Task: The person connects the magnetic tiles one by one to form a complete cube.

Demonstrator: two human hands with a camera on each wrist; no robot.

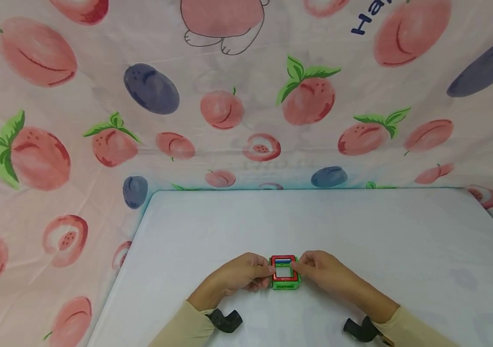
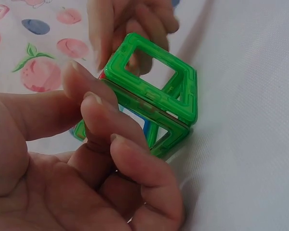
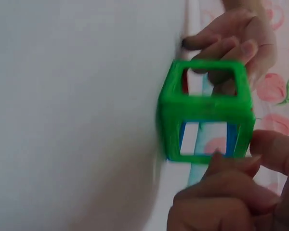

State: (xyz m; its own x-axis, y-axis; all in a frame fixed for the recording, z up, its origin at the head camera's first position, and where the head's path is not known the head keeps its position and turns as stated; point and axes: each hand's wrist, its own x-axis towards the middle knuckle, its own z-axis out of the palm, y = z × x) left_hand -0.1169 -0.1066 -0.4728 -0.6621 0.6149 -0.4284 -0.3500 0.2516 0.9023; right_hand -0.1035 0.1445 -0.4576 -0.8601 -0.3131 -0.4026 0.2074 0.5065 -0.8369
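Observation:
A small cube of magnetic tiles [image 1: 285, 285] sits on the white table, midway between the two hands. Its top is a red square frame [image 1: 284, 278], with green frames on its sides and a blue one at the back. My left hand [image 1: 245, 273] pinches the cube's left side, thumb on the red top edge. From the right, my right hand [image 1: 323, 270] pinches the upper right edge between thumb and fingers. In the left wrist view, two green frames [image 2: 149, 93] meet along an edge. The right wrist view has green frames [image 3: 207, 108] close to the fingertips.
The white tabletop [image 1: 315, 221] spreads around the cube, its far edge against a fruit-printed cloth [image 1: 246, 62] that hangs behind and at the sides. Black wrist mounts [image 1: 225, 321] stick out by both light sleeves [image 1: 187, 327].

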